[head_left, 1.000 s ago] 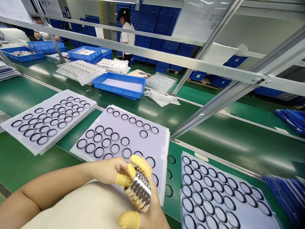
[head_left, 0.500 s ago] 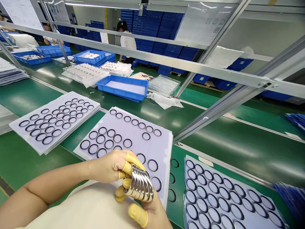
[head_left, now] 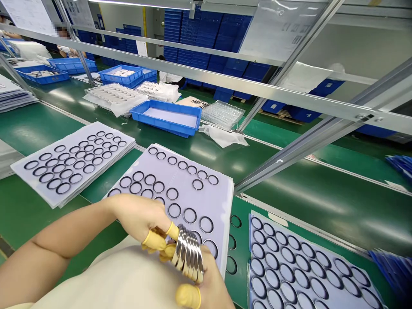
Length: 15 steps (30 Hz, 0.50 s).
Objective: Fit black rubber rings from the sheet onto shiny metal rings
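On a green production-line worktop (head_left: 35,128), a worker's left hand (head_left: 137,216) and right hand (head_left: 210,285) clamp a fanned stack of polished metal rings (head_left: 187,254) between them. The grip is firm on both sides: yellow finger cots (head_left: 153,240) on the left hand pinch the stack's near edge, while the right hand cups it from below, one more yellow cot (head_left: 188,296) showing under the rings. The stack is held in the air, over the lower right corner of a lavender sheet (head_left: 212,201) printed or set with rows of black-rimmed rings. Three loose black rings (head_left: 231,265) lie on the green surface just beside that sheet. Further sheets flank it: one stack (head_left: 77,165) to the left and another sheet (head_left: 309,268) to the right. Beyond a aluminium rail (head_left: 257,88) sit a blue plastic tray (head_left: 165,118) and a clear plastic tray (head_left: 222,115). Stacked blue crates (head_left: 199,36) fill the background, and a co-worker (head_left: 69,51) sits at the far left of the line.
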Tool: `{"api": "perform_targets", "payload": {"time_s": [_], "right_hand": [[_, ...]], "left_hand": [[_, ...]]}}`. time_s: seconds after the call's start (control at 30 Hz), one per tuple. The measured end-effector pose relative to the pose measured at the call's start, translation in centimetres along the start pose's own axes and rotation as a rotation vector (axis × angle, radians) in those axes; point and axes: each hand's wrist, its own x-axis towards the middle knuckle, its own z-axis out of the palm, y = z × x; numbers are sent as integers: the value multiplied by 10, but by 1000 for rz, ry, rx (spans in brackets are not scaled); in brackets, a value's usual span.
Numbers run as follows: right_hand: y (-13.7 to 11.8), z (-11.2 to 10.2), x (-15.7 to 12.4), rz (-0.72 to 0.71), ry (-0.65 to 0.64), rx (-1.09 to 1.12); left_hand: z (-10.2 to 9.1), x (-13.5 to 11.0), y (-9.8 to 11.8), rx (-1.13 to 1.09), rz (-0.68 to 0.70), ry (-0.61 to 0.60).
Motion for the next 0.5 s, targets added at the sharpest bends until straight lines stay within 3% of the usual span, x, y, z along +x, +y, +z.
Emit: {"api": "perform_targets", "payload": {"time_s": [0.1, 0.23, 0.33, 0.4, 0.5], "right_hand": [[-1, -1, 7, -17, 24, -120], [0, -4, 14, -179, -32, -162], [0, -6, 13, -249, 24, -154], [1, -7, 9, -234, 56, -111], [2, -6, 5, -187, 102, -67]], "left_hand": [[2, 1, -4, -168, 23, -78], [14, 10, -9, -333, 13, -152], [21, 14, -15, -420, 3, -208], [24, 16, -19, -398, 4, -168], [30, 18, -23, -358, 41, -16]]}}
